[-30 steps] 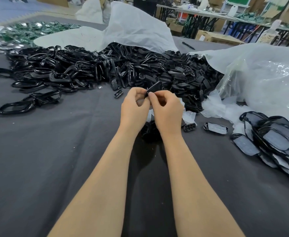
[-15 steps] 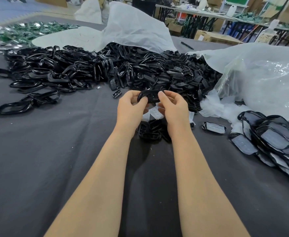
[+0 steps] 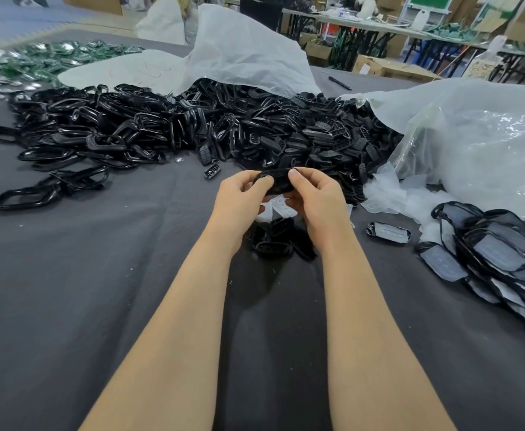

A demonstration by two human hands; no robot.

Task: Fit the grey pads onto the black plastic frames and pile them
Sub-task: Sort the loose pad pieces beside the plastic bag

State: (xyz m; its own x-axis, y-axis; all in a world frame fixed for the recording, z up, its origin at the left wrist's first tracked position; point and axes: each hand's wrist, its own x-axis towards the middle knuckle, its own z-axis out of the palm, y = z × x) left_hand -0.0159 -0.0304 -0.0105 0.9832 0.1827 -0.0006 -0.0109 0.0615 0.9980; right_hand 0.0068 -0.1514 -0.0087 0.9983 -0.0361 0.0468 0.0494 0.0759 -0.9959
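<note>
Frame (image 3: 279, 181) pinched two-handed, bag (image 3: 242, 54) spilling frames (image 3: 161, 129)

Left hand (image 3: 239, 194) and right hand (image 3: 317, 197) meet mid-tabletop (image 3: 99, 275), a frame (image 3: 278, 181) pinched between them, small cluster (image 3: 273, 241) right beneath. Behind, the frame heap (image 3: 192, 129) sprawls side to side; bag (image 3: 488, 144) back right, fitted pile (image 3: 503, 253) in front of it, single fitted piece (image 3: 388, 232) just left of that pile.

Tablecloth (image 3: 68, 290): plain dark charcoal grey, flecked with tiny pale specks
Heap of frames (image 3: 161, 132): glossy black throughout
Held frame (image 3: 278, 181): black — same gloss as the heap
Finished pile (image 3: 497, 253): black rims around pale grey centres
Plastic bags (image 3: 472, 144): milky translucent white
Far-left pieces (image 3: 52, 57): shiny green and silver
</note>
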